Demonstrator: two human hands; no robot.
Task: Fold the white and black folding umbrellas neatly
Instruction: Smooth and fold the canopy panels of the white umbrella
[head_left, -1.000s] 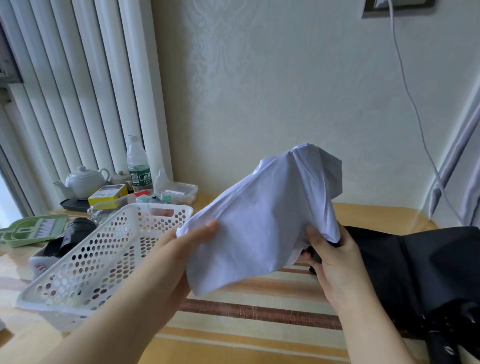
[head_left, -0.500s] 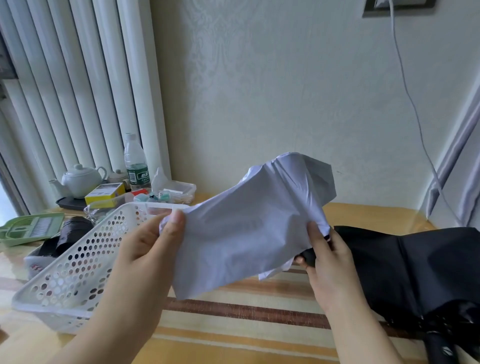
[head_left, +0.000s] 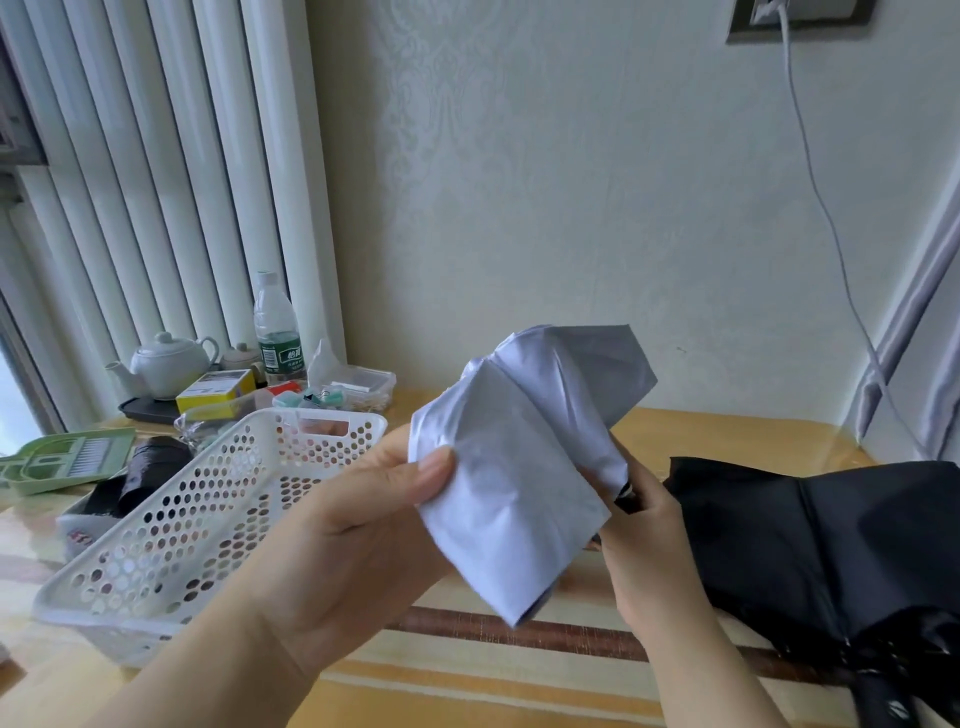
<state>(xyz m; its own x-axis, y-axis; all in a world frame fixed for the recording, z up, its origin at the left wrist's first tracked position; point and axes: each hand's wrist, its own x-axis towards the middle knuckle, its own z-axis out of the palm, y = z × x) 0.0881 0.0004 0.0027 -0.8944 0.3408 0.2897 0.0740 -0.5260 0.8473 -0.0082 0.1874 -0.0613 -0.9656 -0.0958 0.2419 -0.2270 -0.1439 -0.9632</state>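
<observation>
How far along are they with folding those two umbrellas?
Nothing looks finished yet. In hand: the white umbrella, its canopy loose, the left hand pinching a fold and the right hand gripping its base. Left: wrapping it tight, then the black umbrella, lying slack on the table.

A glossy yellow table with brown and cream stripes stood against the wall. A white perforated basket sat toward its left edge. In the back left corner stood a white teapot on a dark tray, a yellow box, a water bottle and a clear plastic container. A green tray lay at the left edge. The black umbrella lay along the right edge.
</observation>
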